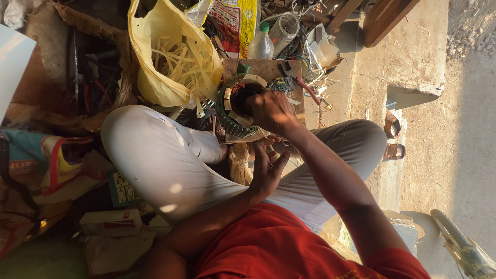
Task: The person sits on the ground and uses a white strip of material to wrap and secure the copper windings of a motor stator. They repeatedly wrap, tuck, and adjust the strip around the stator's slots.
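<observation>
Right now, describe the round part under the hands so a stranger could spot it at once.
Start at the big yellow plastic bag full of pale strips. Just right of it, on a wooden board, sits the ribbed green ring, touched by the right hand. Alone among the clutter, it has a dark coppery hollow edged with cream tabs.

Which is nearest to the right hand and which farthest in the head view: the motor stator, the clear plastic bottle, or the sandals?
From the right hand:
1. Motor stator, touching the hand, on the wooden board.
2. Clear plastic bottle, beyond the board, beside the yellow bag.
3. Sandals, farthest, on the concrete past the knee.
</observation>
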